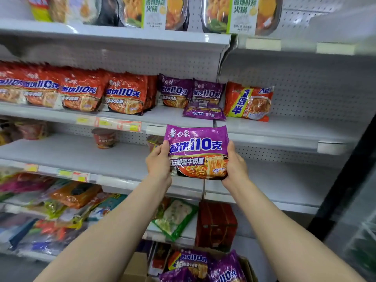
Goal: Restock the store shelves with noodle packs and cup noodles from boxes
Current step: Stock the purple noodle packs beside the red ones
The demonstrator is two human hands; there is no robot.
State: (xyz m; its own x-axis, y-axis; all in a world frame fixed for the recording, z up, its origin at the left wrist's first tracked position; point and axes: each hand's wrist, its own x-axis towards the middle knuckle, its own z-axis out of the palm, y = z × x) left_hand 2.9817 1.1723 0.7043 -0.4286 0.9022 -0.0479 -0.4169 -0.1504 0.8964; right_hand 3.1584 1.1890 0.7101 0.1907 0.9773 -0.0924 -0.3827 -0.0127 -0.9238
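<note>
A purple noodle pack is held upright in front of the shelves, at the height of the second shelf's front edge. My left hand grips its left side and my right hand grips its right side. Above it, on the noodle shelf, two purple packs stand upright and a third purple pack lies flat in front of them. A cardboard box at the bottom of the view holds more purple packs.
Red noodle packs fill the shelf to the left of the purple ones; an orange pack stands to their right. A red cup noodle sits on the shelf below. Lower shelves hold mixed bags and a dark red box.
</note>
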